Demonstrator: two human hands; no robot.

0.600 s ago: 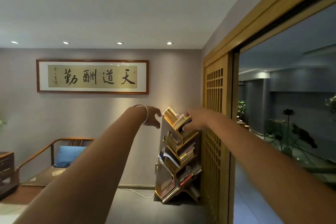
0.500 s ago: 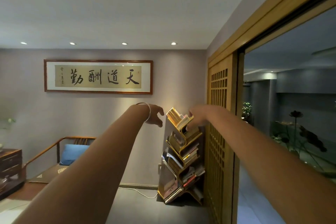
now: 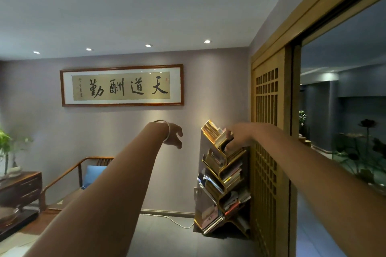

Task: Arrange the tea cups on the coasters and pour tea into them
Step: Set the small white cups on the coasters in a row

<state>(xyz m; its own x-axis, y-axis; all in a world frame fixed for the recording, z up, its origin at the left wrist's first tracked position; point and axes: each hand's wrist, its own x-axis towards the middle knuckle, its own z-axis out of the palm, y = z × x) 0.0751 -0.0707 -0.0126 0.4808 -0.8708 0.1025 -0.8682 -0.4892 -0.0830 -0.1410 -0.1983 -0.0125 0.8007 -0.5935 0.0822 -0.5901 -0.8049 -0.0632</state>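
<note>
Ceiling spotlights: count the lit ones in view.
4, in a row along the ceiling above the far wall: far left, left of centre, centre, right. More may lie outside the frame.

1. Both bare arms stretch straight out toward mid-frame.
2. The left hand [image 3: 174, 135] hangs at centre, wrist bent, fingers loosely curled and holding nothing.
3. The right hand [image 3: 238, 137], right of centre, is blurred, fingers pointing left.

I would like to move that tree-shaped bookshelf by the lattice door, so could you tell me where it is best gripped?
Probably at the central trunk of the tree-shaped bookshelf, near its top, coming from the open left side. The slanted branches are packed with books, and the lattice door stands close on the right.
</note>
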